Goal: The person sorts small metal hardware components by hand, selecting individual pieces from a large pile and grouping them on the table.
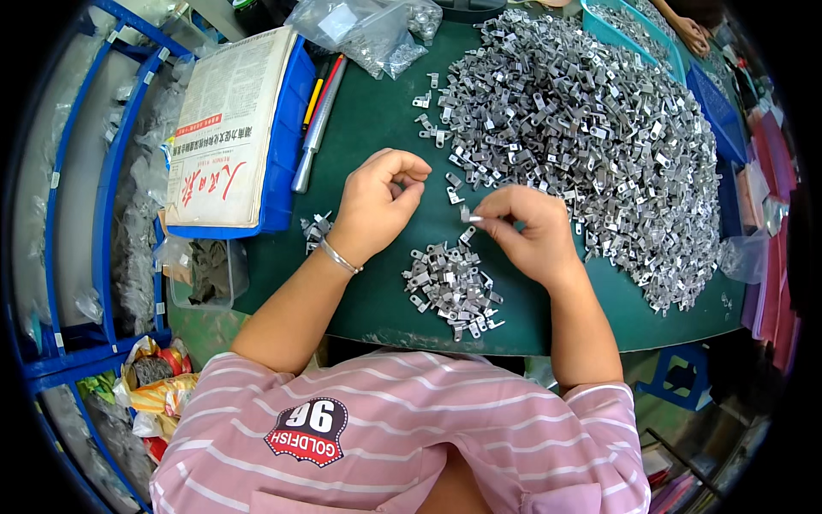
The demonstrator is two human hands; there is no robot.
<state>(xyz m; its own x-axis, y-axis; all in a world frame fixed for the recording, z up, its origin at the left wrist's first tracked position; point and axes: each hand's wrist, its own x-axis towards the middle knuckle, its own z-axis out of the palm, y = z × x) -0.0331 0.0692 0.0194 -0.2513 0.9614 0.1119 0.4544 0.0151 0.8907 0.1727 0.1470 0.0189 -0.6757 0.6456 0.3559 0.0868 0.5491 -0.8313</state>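
Note:
Between the thumb and forefinger of my right hand (533,233) is a small silver metal bracket (467,215), held just above the green table. My left hand (377,204) is raised beside it with its fingers curled in; whatever may lie inside them is hidden. A small heap of brackets (452,289) lies in front of me, below and between the hands. To the right spreads a large pile of similar brackets (582,128), its edge close to my right hand. A few more metal pieces (316,230) sit beside my left wrist, partly covered.
A blue tray (287,163) bearing newspapers (227,128) stands at the left, next to pens (312,107). Clear plastic bags (368,34) lie at the back. A teal basket (599,30) holds parts at the far right, near another person's hand (692,36). Blue shelving (107,171) rises left.

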